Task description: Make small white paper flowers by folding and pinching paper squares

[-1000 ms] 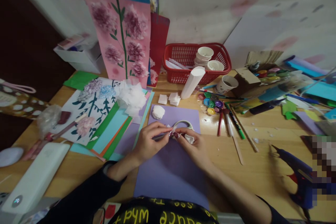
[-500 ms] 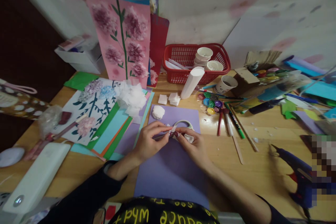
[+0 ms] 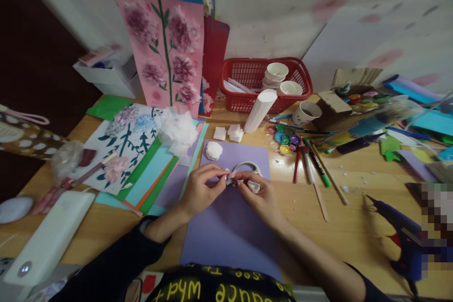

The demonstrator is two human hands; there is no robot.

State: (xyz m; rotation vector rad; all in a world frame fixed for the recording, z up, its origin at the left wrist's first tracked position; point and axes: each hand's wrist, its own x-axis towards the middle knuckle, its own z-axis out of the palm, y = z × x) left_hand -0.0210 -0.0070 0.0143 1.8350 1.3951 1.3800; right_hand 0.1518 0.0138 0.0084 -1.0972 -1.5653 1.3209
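Note:
Over a sheet of purple paper, my left hand and my right hand meet fingertip to fingertip. Both are closed in a pinch on a small piece of white tissue paper, mostly covered by the fingers. Just behind them lies a pale ring-shaped thing, partly hidden by my right hand. A crumpled white piece shows beside my right fingers; whether they touch it I cannot tell. A rounded white tissue wad rests near the sheet's far left corner, with small stacked white squares beyond it.
Behind stand a white roll, a red basket with paper cups, and a flower picture. Paint pots and brushes lie right, a glue gun farther right. Coloured papers and white tissue lie left.
My fingertips have shifted slightly around the white tissue piece, still pinched together in the same place. The other things stay where they were; the view has moved a little.

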